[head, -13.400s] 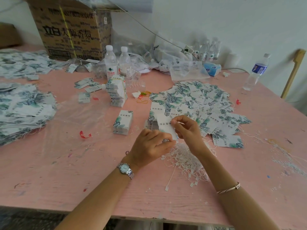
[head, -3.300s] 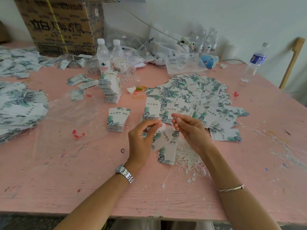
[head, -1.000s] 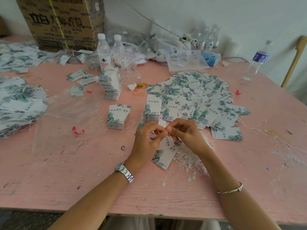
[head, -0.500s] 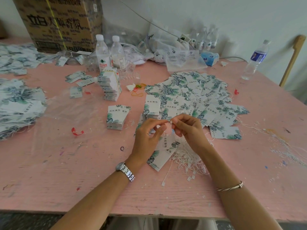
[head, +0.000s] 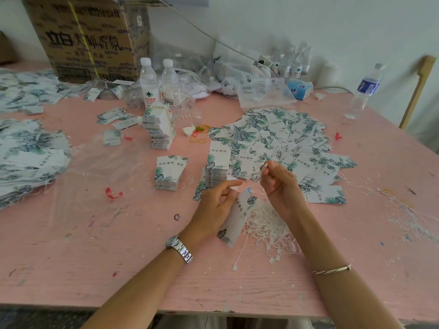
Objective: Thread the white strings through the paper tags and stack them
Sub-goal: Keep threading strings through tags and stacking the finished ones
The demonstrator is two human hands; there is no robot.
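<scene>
My left hand [head: 213, 205] pinches a white paper tag with green leaf print [head: 237, 217], which hangs down tilted over the table. Raised just right of it, my right hand [head: 280, 184] pinches the end of a white string [head: 264, 166] that runs down toward the tag. A tangle of loose white strings [head: 268, 226] lies under my right wrist. Beyond my hands stands a neat stack of tags [head: 217, 167]. A wide spread of strung tags [head: 280, 141] covers the table behind my right hand.
Another short tag stack [head: 169, 172] and a tall one [head: 159, 128] stand to the left. Two water bottles [head: 158, 84], a cardboard box [head: 92, 36] and plastic bags line the back. More tags [head: 28, 153] are heaped at the far left. A bottle [head: 363, 91] stands back right.
My hands, close together half a second ago, have drawn apart: the right hand has risen with the string end, and the left has lowered the tag.
</scene>
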